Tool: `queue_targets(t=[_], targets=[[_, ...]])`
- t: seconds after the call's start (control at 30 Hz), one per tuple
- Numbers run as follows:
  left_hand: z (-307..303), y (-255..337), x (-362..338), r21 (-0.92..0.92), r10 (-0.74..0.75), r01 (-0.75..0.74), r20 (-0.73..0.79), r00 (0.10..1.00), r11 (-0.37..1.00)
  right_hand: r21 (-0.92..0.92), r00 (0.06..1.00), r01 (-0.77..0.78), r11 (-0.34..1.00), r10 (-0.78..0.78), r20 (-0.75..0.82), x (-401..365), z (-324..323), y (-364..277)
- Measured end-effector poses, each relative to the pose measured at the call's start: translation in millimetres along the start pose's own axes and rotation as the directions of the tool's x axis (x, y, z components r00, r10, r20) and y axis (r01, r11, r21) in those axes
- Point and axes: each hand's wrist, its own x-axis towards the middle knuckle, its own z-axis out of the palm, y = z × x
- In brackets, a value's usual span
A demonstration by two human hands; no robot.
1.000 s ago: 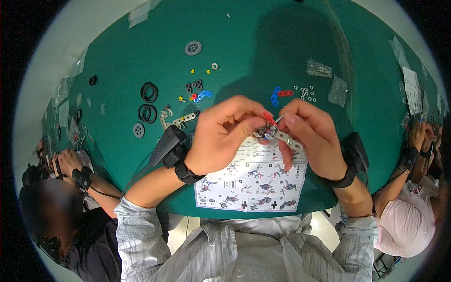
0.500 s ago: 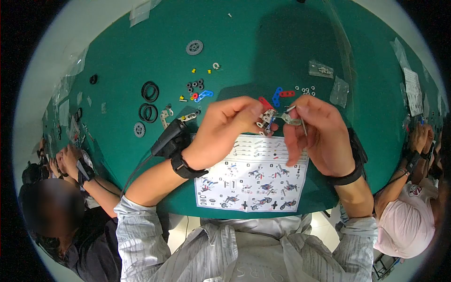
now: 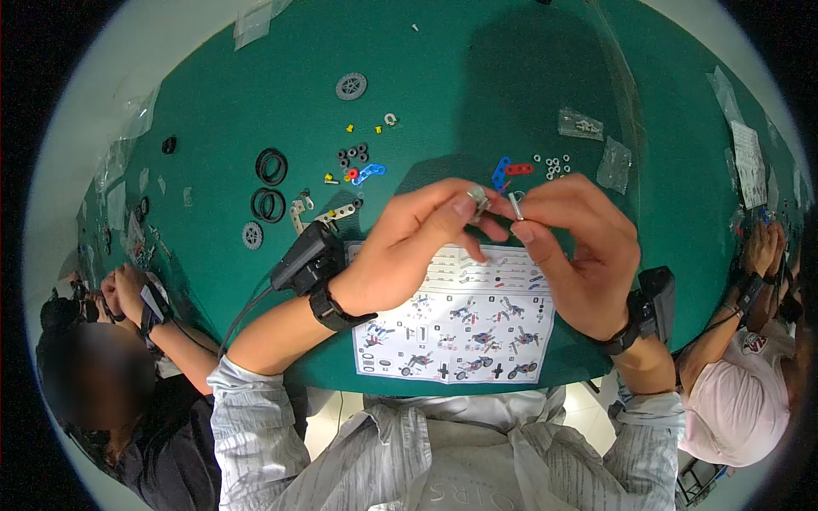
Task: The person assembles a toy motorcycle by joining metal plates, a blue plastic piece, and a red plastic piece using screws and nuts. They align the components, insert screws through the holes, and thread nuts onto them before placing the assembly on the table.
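Above the printed instruction sheet [image 3: 460, 328], my left hand [image 3: 417, 234] pinches a small whitish metal part [image 3: 478, 201] between thumb and forefinger; the fingers hide much of it. Close beside it on the right, my right hand [image 3: 579, 251] holds a short silver rod-like piece [image 3: 515, 206] between thumb and fingertips. Just beyond the hands lie a blue link [image 3: 501, 173] and a red link [image 3: 520, 169], with several small white nuts [image 3: 558, 165] to their right.
Black rubber rings [image 3: 271, 167], a grey wheel [image 3: 351, 86], a blue bracket [image 3: 370, 174] and metal strips [image 3: 334, 214] lie to the left. Plastic bags [image 3: 581, 124] are at the back right. Co-workers' hands [image 3: 128, 289] show at both sides.
My hands have turned and the fingers have closed over the assembly, whose red and blue parts no longer show. The silver piece now stands nearly upright at my right fingertips.
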Motion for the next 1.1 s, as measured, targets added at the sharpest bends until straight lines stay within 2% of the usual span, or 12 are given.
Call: queue_targets(t=[0.07,0.17,0.27,0.37,0.47,0.57,0.67,0.77,0.87,0.97,1.1], targets=[[-4,-1,0,-0.106,-0.062,0.061,-0.002,0.998,0.993,-0.073,1.000,0.018,0.997,-0.019,-0.015,0,1,-4],[-8,-8,2,-0.006,0.027,-0.027,0.010,1.000,1.000,-0.084,0.992,0.107,0.991,-0.101,0.075,1,1,-2],[-1,-5,2,0.056,0.073,-0.071,-0.034,0.997,0.996,-0.066,0.996,0.040,0.997,-0.035,0.084,-1,3,-6],[-6,-5,0,-0.008,0.028,-0.029,-0.051,0.998,1.000,-0.105,0.997,0.054,0.993,-0.047,0.067,-1,5,-3],[-1,7,-4,-0.037,-0.056,0.052,-0.118,0.991,0.998,-0.122,0.996,-0.009,0.992,0.020,0.086,-2,3,-5],[-7,10,-6,0.056,-0.067,0.067,-0.012,0.998,0.996,-0.126,0.996,0.042,0.991,-0.031,0.088,0,4,-1],[3,10,-7,0.136,-0.099,0.103,-0.037,0.994,0.985,-0.084,0.997,0.024,0.996,-0.019,0.068,-1,5,-4],[0,12,-7,0.075,-0.213,0.207,0.085,0.973,0.975,-0.125,0.996,0.045,0.991,-0.035,0.080,-2,3,-6],[0,5,-8,0.114,-0.209,0.199,0.084,0.974,0.973,-0.056,0.998,-0.027,0.998,0.030,0.052,-5,2,-5],[-2,9,-8,0.181,-0.227,0.201,0.138,0.964,0.963,-0.149,0.982,0.188,0.971,-0.188,0.010,4,1,1],[-2,10,-7,0.189,-0.246,0.215,0.158,0.956,0.958,-0.107,0.968,0.245,0.964,-0.237,0.080,7,-1,2]])
